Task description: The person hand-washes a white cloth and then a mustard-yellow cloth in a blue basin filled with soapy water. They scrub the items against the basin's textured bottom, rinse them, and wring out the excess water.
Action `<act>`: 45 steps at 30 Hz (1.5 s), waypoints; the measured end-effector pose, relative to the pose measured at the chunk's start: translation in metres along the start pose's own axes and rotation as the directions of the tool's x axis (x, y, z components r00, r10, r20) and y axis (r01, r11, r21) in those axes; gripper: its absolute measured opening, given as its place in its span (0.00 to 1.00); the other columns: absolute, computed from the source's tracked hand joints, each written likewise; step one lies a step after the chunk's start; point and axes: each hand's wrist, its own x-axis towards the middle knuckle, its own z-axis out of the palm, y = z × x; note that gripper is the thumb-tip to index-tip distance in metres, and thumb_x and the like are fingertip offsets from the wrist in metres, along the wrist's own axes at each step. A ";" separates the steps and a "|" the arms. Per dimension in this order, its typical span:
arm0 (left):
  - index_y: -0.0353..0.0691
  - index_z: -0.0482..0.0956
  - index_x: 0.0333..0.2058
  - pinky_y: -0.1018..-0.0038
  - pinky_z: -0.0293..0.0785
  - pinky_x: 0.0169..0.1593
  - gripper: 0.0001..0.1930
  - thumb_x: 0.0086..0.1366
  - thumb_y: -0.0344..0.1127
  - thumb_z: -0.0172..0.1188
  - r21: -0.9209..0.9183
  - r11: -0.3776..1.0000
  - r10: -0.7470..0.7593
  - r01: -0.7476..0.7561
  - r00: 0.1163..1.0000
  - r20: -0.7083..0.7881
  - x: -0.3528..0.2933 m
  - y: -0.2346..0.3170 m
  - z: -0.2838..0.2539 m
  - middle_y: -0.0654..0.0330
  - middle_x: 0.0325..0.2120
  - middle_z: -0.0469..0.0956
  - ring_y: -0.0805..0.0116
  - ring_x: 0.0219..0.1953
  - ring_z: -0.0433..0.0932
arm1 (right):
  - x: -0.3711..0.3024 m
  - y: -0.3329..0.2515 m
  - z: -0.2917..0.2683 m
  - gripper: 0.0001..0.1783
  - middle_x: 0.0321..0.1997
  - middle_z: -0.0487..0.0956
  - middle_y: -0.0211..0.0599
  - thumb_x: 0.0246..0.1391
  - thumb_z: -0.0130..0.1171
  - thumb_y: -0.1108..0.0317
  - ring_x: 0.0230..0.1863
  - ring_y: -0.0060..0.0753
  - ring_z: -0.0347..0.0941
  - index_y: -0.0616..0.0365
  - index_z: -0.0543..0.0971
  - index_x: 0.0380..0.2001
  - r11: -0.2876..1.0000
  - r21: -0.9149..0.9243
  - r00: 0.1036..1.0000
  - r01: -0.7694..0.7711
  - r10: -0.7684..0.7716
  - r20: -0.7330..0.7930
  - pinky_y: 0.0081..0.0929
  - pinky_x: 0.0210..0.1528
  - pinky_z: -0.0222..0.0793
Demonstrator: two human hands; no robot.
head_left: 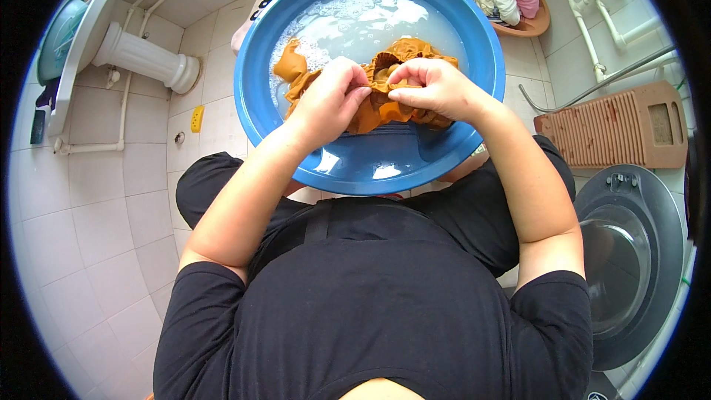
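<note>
A wet mustard-brown garment [363, 115] lies bunched in a large blue basin [255, 115], partly in cloudy, sudsy water [348, 18]. My left hand [333, 100] pinches a gathered edge of the garment between thumb and fingers. Just to its right, my right hand [433, 89] pinches the same edge, with the two sets of fingertips almost meeting. One end of the cloth reaches left toward the foam; the rest is heaped behind and below my hands. What kind of garment it is, I cannot make out.
An orange-brown tub [533, 24] of white and pink laundry stands at the far right. Nearer on the right are a brown washboard [615, 130] and a dark grey appliance with a clear round lid [611, 274]. A white pedestal sink [148, 59] and yellow sponge-like block [197, 118] are left.
</note>
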 end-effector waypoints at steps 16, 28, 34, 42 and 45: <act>0.35 0.71 0.34 0.73 0.68 0.40 0.04 0.59 0.27 0.54 0.092 0.994 -0.062 0.056 0.996 0.065 0.002 0.001 0.005 0.58 0.28 0.73 0.62 0.32 0.72 | 0.010 0.007 0.010 0.04 0.25 0.69 0.23 0.51 0.52 0.73 0.29 0.13 0.62 0.59 0.73 0.32 0.998 -0.037 0.999 0.045 -0.044 0.031 0.15 0.34 0.61; 0.37 0.69 0.34 0.83 0.65 0.38 0.05 0.63 0.32 0.51 -0.586 0.701 -0.344 0.407 0.912 0.223 -0.007 -0.013 -0.001 0.69 0.28 0.68 0.82 0.32 0.66 | 0.003 0.003 -0.013 0.13 0.30 0.74 0.30 0.53 0.55 0.62 0.34 0.19 0.67 0.62 0.73 0.34 0.997 -0.045 0.985 0.062 -0.054 0.164 0.21 0.40 0.64; 0.36 0.70 0.35 0.84 0.63 0.41 0.04 0.63 0.30 0.51 -0.478 0.799 -0.328 0.366 0.930 0.164 -0.017 -0.004 -0.025 0.70 0.29 0.69 0.82 0.34 0.66 | -0.009 -0.012 -0.019 0.11 0.24 0.72 0.24 0.54 0.56 0.62 0.28 0.14 0.64 0.60 0.75 0.28 0.996 0.002 0.992 0.093 -0.093 0.085 0.16 0.33 0.63; 0.36 0.72 0.34 0.85 0.64 0.39 0.05 0.63 0.30 0.52 -0.423 0.820 -0.321 0.385 0.922 0.216 -0.023 -0.007 -0.032 0.70 0.28 0.70 0.83 0.33 0.67 | -0.017 -0.012 -0.028 0.13 0.19 0.70 0.22 0.46 0.64 0.61 0.24 0.13 0.62 0.59 0.75 0.23 0.999 -0.019 0.998 0.033 -0.031 0.058 0.15 0.27 0.60; 0.36 0.73 0.35 0.86 0.65 0.34 0.05 0.62 0.30 0.54 -0.425 0.766 -0.370 0.482 0.872 0.321 -0.020 0.000 -0.022 0.72 0.25 0.70 0.85 0.29 0.68 | -0.016 -0.019 -0.020 0.15 0.19 0.71 0.22 0.42 0.67 0.59 0.23 0.14 0.63 0.59 0.76 0.23 0.998 -0.053 0.987 -0.022 0.030 0.156 0.15 0.27 0.61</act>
